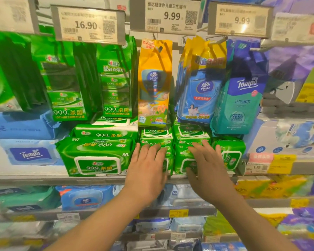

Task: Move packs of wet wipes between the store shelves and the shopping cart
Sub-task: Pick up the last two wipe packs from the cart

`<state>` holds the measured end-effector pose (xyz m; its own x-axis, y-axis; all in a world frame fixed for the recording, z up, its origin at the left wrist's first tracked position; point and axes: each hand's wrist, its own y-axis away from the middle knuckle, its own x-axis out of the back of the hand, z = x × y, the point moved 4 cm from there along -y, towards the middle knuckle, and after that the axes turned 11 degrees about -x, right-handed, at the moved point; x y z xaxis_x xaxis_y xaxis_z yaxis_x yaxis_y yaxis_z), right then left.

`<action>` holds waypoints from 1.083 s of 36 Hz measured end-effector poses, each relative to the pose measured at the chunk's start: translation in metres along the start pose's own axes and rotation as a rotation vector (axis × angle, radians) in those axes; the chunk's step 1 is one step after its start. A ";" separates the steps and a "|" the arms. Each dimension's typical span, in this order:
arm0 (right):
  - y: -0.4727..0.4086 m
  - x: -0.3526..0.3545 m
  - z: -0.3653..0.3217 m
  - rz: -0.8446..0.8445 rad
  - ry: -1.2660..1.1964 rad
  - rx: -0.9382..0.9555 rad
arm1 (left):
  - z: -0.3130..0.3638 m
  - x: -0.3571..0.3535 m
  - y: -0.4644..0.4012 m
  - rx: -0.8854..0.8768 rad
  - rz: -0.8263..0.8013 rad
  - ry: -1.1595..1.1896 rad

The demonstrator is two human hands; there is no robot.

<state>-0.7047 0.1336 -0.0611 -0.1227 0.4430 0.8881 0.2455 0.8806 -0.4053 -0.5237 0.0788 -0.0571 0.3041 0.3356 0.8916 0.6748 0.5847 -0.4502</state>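
Both your hands lie flat, fingers straight: left hand (149,160) and right hand (205,160) each press a green pack (168,160) on the shelf (43,179) (soft, slippery film, likely). Take hold at the sides.

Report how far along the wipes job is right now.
Done: nothing shows as moved; no cart is in view. In hand: the left hand and right hand lie with straight fingers on two small green packs on the shelf, neither in a grip yet. Left: grasping the packs and carrying them.
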 end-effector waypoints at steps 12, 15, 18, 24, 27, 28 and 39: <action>-0.002 0.001 -0.090 -0.160 -0.216 0.210 | -0.027 0.062 0.073 0.133 0.107 0.280; 0.004 0.000 -0.124 -0.173 -0.258 0.262 | -0.054 0.081 0.101 0.245 0.125 0.233; 0.011 0.002 -0.165 -0.153 -0.269 0.313 | -0.087 0.102 0.134 0.381 0.117 0.148; 0.017 -0.003 -0.266 -0.355 -0.100 0.375 | -0.154 0.142 0.219 0.650 0.042 0.031; 0.031 -0.006 -0.332 -0.357 -0.094 0.433 | -0.190 0.166 0.276 0.749 -0.054 -0.034; 0.038 -0.010 -0.357 -0.359 -0.106 0.443 | -0.202 0.175 0.298 0.781 -0.054 -0.053; 0.143 -0.059 -0.630 -0.475 -0.132 0.769 | -0.299 0.258 0.559 1.238 -0.083 -0.048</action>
<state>-0.0566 0.1270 -0.0350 -0.1678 -0.0211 0.9856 -0.5617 0.8237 -0.0780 0.1329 0.2713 -0.0639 0.2481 0.2756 0.9287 -0.4051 0.9003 -0.1589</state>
